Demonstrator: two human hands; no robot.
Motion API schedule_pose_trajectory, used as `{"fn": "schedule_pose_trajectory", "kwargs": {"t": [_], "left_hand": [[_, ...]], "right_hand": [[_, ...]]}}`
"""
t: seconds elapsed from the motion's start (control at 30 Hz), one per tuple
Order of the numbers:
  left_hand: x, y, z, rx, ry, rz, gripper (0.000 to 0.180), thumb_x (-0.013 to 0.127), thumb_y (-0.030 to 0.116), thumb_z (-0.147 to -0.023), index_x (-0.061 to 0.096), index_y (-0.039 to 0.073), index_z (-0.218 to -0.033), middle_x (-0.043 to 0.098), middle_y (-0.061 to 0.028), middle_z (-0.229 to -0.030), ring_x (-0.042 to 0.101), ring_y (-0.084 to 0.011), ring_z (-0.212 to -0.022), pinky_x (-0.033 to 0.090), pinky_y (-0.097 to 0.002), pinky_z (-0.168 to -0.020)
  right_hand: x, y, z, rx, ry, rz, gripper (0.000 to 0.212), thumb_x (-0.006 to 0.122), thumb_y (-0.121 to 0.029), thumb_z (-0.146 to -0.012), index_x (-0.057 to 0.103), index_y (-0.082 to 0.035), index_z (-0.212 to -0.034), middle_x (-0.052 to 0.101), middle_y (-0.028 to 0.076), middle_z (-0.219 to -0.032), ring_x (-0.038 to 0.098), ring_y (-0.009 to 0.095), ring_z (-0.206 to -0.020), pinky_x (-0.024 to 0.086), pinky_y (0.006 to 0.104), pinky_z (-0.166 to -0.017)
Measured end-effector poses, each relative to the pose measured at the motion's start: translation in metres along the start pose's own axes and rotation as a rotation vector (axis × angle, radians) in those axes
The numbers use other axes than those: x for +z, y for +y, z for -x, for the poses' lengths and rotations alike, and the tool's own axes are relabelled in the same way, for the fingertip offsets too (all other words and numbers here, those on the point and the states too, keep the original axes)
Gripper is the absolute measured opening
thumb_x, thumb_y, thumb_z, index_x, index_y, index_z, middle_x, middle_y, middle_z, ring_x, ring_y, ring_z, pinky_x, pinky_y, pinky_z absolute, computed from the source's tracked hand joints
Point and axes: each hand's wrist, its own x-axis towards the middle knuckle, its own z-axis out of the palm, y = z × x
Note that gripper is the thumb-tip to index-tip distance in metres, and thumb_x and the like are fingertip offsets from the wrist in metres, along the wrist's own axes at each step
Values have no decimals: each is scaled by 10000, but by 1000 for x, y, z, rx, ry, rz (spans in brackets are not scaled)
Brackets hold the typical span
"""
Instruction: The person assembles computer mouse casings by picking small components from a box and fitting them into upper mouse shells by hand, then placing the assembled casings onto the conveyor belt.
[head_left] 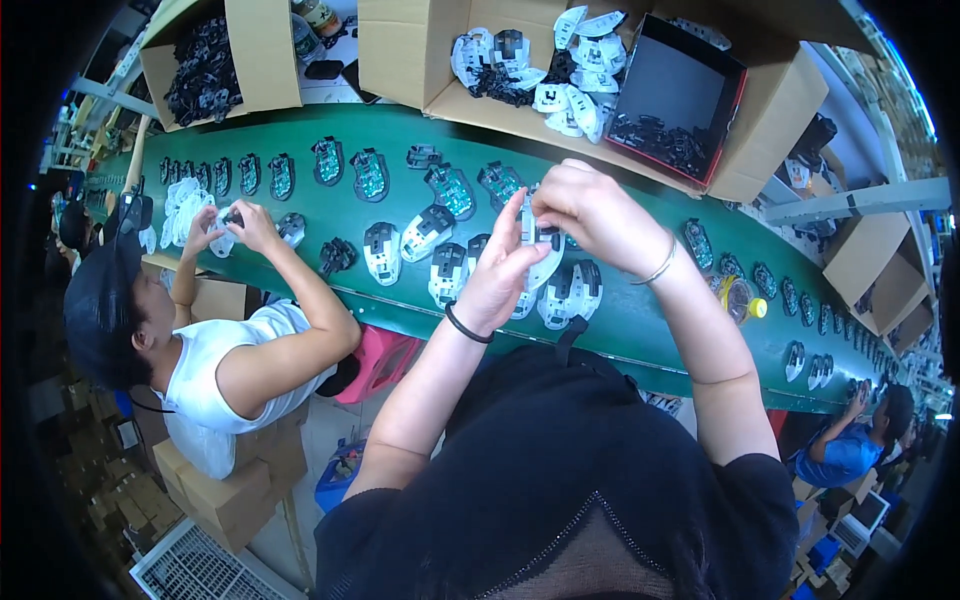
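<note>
A white computer mouse shell (pixel 545 268) is gripped in my left hand (pixel 497 270), thumb across it and fingers along its side. My right hand (pixel 582 203) bends over its upper end with fingertips pinched together; any small part between them is hidden. Below and beside my hands, several white and black mouse shells (pixel 428 232) lie on the green work surface (pixel 400 295). Beyond them sit mouse bases with green circuit boards (pixel 450 190), one close to my left fingertips. A small black part (pixel 423 156) lies further back.
Across the bench stands a cardboard box (pixel 480 112) with white shells and a black tray (pixel 665 90) of small parts. Another box (pixel 205 70) holds black pieces. A yellow-capped bottle (pixel 757 307) is at right. A co-worker (pixel 250 360) sits left, another (pixel 845 450) far right.
</note>
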Motion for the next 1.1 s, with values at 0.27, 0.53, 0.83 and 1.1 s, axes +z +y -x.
{"fn": "schedule_pose_trajectory", "kwargs": {"t": [0.27, 0.53, 0.83, 1.1], "left_hand": [[8, 8, 12, 146, -15, -76, 799, 545, -49, -744, 145, 89, -1422, 393, -100, -1244, 435, -180, -1142, 369, -309, -959], [6, 2, 14, 245, -10, -183, 778, 533, -32, -753, 149, 94, -1418, 358, -115, -1312, 398, -184, -1195, 346, -313, -987], [-55, 0, 24, 147, 199, -126, 759, 529, -28, -789, 138, 101, -1426, 282, -121, -1387, 316, -198, -1262, 299, -317, -1017], [-113, 26, 28, 155, 331, 33, 623, 566, 140, -845, 251, 155, -1382, 486, -70, -1183, 550, -221, -1009, 497, -365, -740]], "right_hand": [[41, -8, 31, 486, 168, -908, 620, 664, -66, -743, 403, -30, -1304, 490, 86, -1215, 462, 179, -1129, 404, 321, -932], [70, -6, 31, 407, 354, -989, 611, 653, -26, -725, 408, -9, -1285, 509, 96, -1149, 504, 176, -1054, 440, 324, -899], [119, 12, -6, 494, 42, -1146, 554, 626, -30, -770, 397, -39, -1275, 507, 72, -1146, 496, 143, -1056, 435, 301, -888], [86, 208, -135, 402, 458, 347, 131, 601, -156, -755, 666, -65, -822, 646, 146, -802, 610, 333, -763, 475, 415, -670]]}}
